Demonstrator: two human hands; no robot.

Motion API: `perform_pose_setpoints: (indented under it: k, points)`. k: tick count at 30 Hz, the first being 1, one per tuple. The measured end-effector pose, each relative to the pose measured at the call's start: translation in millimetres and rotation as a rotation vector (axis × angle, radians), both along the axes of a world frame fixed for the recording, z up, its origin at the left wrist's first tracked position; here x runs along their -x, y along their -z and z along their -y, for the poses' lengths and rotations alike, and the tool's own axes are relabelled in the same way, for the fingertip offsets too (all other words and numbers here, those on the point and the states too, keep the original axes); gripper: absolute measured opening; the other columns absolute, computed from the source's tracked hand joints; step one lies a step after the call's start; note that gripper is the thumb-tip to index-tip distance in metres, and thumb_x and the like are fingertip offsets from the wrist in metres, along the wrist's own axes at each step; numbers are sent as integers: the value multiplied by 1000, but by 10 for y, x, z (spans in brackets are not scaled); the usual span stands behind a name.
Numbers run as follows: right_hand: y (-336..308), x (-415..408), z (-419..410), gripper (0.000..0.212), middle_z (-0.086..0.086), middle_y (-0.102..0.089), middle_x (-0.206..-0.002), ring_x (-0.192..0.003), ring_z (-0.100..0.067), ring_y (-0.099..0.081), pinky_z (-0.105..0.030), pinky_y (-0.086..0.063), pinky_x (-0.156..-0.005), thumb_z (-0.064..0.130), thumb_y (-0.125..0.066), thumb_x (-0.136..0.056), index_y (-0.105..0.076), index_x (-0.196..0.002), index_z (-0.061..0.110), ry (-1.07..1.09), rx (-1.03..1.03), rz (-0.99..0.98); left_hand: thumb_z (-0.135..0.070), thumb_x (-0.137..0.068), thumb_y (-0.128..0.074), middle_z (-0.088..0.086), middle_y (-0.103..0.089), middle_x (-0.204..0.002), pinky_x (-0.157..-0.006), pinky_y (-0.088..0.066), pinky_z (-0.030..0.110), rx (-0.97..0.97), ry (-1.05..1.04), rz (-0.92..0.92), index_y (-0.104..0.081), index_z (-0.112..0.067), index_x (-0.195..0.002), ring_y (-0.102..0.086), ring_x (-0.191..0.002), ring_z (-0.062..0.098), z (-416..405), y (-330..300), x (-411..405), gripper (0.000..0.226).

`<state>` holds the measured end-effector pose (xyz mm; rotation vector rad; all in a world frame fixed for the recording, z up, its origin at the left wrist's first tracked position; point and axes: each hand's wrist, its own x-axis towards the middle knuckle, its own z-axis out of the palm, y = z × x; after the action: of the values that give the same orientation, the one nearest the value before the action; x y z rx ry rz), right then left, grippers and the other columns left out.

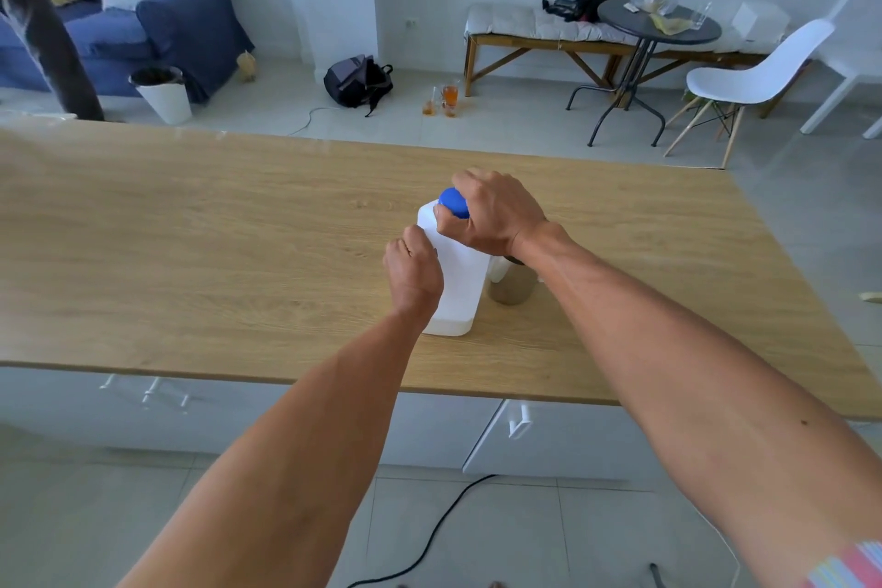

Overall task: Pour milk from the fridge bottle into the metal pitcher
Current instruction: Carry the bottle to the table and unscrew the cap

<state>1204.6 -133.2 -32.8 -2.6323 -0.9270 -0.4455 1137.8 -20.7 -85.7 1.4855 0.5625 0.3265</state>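
Note:
A white plastic milk bottle [459,282] stands upright on the wooden counter [191,244], near its middle. Its blue cap [453,202] sits on top. My right hand [491,212] is closed around the cap from above. My left hand [413,272] grips the bottle's left side. Just right of the bottle, touching or nearly touching it, stands the metal pitcher [511,286], partly hidden behind the bottle and my right forearm.
White cabinet drawers [549,434] run under the counter's near edge, and a black cable [429,540] lies on the floor below. Beyond the counter are a blue sofa [167,10], a backpack [358,81], glasses on the floor [446,100], a round table [658,26] and a white chair [749,76].

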Motion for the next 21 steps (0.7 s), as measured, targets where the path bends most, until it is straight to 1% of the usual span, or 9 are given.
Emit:
perform_pose_setpoints:
  k: [2, 7, 9, 11, 13, 14, 16, 19, 21]
  points:
    - [-33, -2, 45, 36, -2, -43, -80, -63, -26, -39, -31, -30, -56, 49, -40, -87, -39, -84, 13, -81, 23, 7, -3, -97, -37, -11, -34, -45, -58, -26, 36, -48, -8, -21, -28, -14, -60, -27, -48, 9, 4, 9, 9, 40]
    - [-80, 43, 91, 37, -6, -48, -98, -82, -25, -47, -40, -48, -64, 35, -40, -85, -57, -100, 6, -189, 46, 48, 4, -100, -40, 0, -38, -71, -67, -24, 31, -178, 40, -28, -43, -11, -75, -29, -74, 26, -8, 35, 54, 29]
    - [-128, 83, 108, 48, -6, -54, -107, -90, -26, -54, -37, -49, -66, 40, -41, -86, -62, -120, 11, -168, 80, 48, 2, -100, -37, 1, -37, -69, -67, -27, 33, -162, 34, -26, -33, -15, -67, -28, -71, 24, -6, 27, 38, 37]
    - [-191, 128, 99, 59, -2, -57, -110, -89, -25, -58, -38, -50, -68, 61, -42, -91, -56, -131, 20, -44, 104, 24, -1, -101, -35, 0, -37, -70, -70, -32, 35, -166, 18, -42, -29, -16, -65, -30, -70, 21, -12, 17, 30, 39]
    - [-271, 140, 74, 71, 3, -60, -98, -78, -24, -58, -37, -45, -67, 85, -39, -86, -56, -111, 20, 129, 135, -15, -3, -103, -35, -1, -38, -73, -69, -36, 28, -163, 28, -42, -31, -16, -66, -33, -72, 20, -4, 3, 44, 39]
    - [-297, 142, 55, 72, 4, -60, -88, -73, -24, -57, -37, -41, -66, 88, -39, -84, -54, -98, 19, 184, 150, -28, -3, -103, -35, -1, -37, -72, -63, -36, 22, -169, 31, -40, -30, -16, -66, -31, -69, 18, -3, -4, 49, 39]
    - [-332, 154, 13, 62, 4, -57, -78, -71, -25, -58, -35, -40, -64, 80, -47, -87, -53, -84, 18, 182, 159, -59, -5, -102, -34, 0, -35, -70, -62, -35, 27, -133, 19, -32, -31, -16, -66, -30, -68, 18, 3, -19, 54, 38]
    - [-409, 192, -44, 42, 3, -58, -86, -79, -27, -60, -36, -44, -66, 56, -55, -87, -59, -85, 14, 105, 152, -136, -10, -100, -34, 1, -36, -70, -70, -35, 39, -81, 10, -35, -32, -15, -65, -33, -77, 23, 8, -50, 70, 35]
    - [-465, 206, -45, 38, 2, -56, -92, -80, -25, -59, -37, -47, -69, 51, -55, -86, -62, -88, 14, 94, 140, -172, -11, -99, -35, 1, -36, -67, -69, -34, 40, -54, 5, -25, -32, -13, -62, -33, -76, 24, 13, -49, 71, 37]
